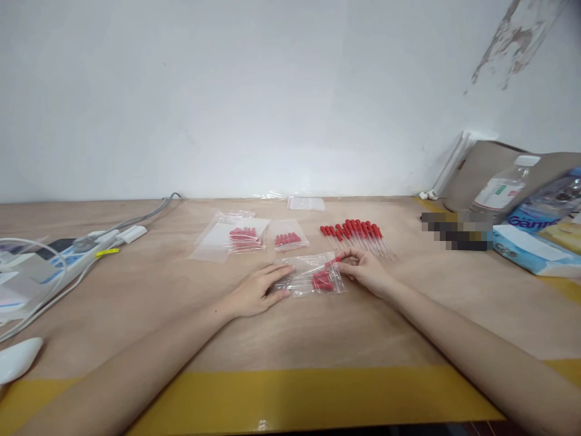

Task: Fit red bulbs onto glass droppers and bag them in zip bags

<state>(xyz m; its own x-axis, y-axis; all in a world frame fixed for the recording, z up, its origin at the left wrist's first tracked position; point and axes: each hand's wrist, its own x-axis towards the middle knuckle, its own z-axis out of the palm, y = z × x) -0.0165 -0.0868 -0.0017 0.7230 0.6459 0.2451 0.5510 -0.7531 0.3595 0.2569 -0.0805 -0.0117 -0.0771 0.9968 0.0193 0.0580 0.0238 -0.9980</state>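
Note:
A clear plastic bag (302, 280) lies flat on the table in front of me, with several red-bulbed droppers (322, 280) inside it. My left hand (259, 290) rests at the bag's left end, fingers stretched out and thumb apart, touching the plastic. At the right end, my right hand (361, 271) pinches a dropper (333, 261) by its red bulb; its thin clear stem points left over or into the bag, I cannot tell which. Behind the right hand is a loose pile of droppers (356, 230), bulbs away from me.
Behind the left hand lie a stack of filled bags (245, 238) and another filled bag (288, 236). A small pack of flat bags (306, 204) is by the wall. A power strip (68, 260) with cables sits left; bottles (503, 184) and a tissue pack (535, 249) stand right.

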